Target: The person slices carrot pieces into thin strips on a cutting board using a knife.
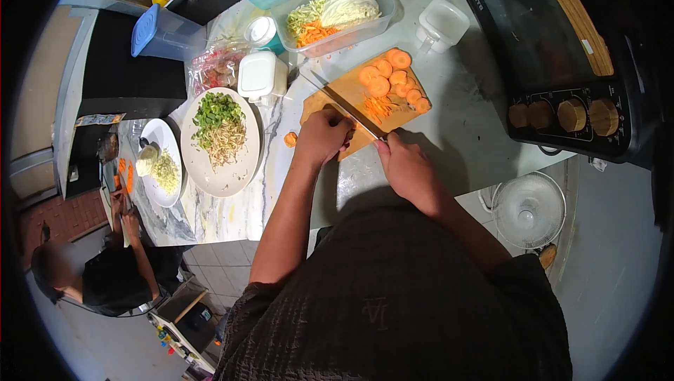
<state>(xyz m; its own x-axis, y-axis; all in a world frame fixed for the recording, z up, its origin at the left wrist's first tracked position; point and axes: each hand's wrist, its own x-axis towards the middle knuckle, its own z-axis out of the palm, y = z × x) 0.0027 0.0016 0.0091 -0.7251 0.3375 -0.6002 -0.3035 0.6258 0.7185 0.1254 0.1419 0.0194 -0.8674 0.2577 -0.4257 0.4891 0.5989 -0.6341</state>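
The right hand (411, 170) curls shut round the long-bladed knife (351, 116) — the left hand's (324, 137) fingers bunch beside it, over the tan wooden board (326, 104) bearing orange carrot slices (379, 86).

Dark, faintly checked shirt (414, 269) of textured fabric, with short sleeves (537, 283) and a small tonal letter monogram (375, 313)

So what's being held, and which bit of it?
The knife, by its handle, in the right hand. The left hand is curled beside the blade, so I can't tell whether it holds anything.
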